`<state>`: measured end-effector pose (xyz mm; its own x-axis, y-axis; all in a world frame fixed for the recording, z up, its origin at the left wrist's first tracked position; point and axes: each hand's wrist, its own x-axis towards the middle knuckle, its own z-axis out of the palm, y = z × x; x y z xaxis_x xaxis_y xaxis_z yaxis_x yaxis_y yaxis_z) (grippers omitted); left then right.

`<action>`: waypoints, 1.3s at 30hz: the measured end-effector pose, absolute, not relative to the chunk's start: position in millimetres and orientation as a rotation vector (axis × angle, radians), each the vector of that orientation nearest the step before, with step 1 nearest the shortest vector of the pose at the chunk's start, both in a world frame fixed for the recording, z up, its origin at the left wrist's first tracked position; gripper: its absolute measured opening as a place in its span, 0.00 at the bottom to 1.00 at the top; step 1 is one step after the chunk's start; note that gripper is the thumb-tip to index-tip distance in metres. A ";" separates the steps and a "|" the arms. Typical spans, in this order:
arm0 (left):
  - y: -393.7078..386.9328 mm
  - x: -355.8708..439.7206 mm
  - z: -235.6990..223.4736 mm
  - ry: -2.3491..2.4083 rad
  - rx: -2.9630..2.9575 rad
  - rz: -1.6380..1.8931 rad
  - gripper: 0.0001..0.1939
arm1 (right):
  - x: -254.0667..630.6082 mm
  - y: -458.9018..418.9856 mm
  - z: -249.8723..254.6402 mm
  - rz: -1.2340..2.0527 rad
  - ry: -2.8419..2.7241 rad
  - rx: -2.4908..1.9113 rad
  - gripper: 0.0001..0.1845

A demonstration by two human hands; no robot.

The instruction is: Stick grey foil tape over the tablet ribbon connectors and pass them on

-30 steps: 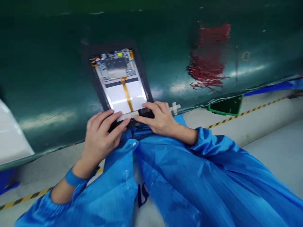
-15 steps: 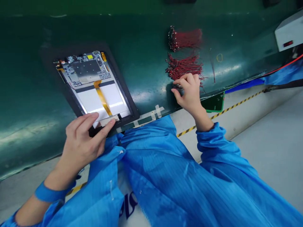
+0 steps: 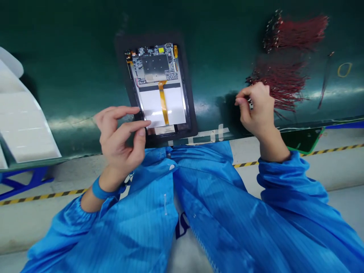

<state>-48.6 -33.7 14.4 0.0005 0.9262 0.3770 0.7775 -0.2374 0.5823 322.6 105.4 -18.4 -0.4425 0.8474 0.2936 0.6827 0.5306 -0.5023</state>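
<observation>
An opened tablet (image 3: pixel 159 87) lies in a black frame on the dark green bench (image 3: pixel 71 68), its circuit board, white battery and orange flex cable showing. My left hand (image 3: pixel 121 136) hovers at the tablet's lower left corner, fingers parted, fingertips close to the frame, holding nothing I can see. My right hand (image 3: pixel 256 110) is curled to the right of the tablet, pinching a small dark part with thin red wires, just beside the nearer bundle of red wires (image 3: pixel 280 85). A second red wire bundle (image 3: pixel 295 28) lies farther back.
White sheets (image 3: pixel 22 121) lie at the bench's left edge. Tape crosses (image 3: pixel 210 134) mark the bench's front edge. A small yellow ring (image 3: pixel 344 69) rests at the right. A green bin (image 3: pixel 305 140) hangs under the bench. Yellow-black floor tape (image 3: pixel 327 149) runs below. Blue smock sleeves fill the foreground.
My right hand left the tablet's bottom edge, went to the red wire bundle and now pinches a small wired part. My left hand lifted off the tablet's lower edge.
</observation>
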 end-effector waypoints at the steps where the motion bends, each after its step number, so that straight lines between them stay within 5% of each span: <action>1: -31.8 -43.1 15.9 1.784 2.052 1.085 0.11 | 316.1 106.7 -16.3 0.470 -2.294 -1.229 0.17; 13: 4.8 7.8 18.2 1.675 2.054 0.872 0.08 | 219.3 90.9 13.5 1.246 -2.194 -0.803 0.16; 20: 10.6 8.8 23.0 1.781 2.077 0.860 0.09 | 215.9 91.7 13.1 1.084 -2.337 -0.831 0.12; 26: 15.6 7.1 16.9 1.792 2.175 0.832 0.09 | 237.1 105.8 11.9 0.533 -2.406 -1.101 0.12; 39: 15.5 4.1 22.5 1.748 2.209 0.856 0.10 | 219.5 79.8 24.4 0.821 -2.410 -0.964 0.09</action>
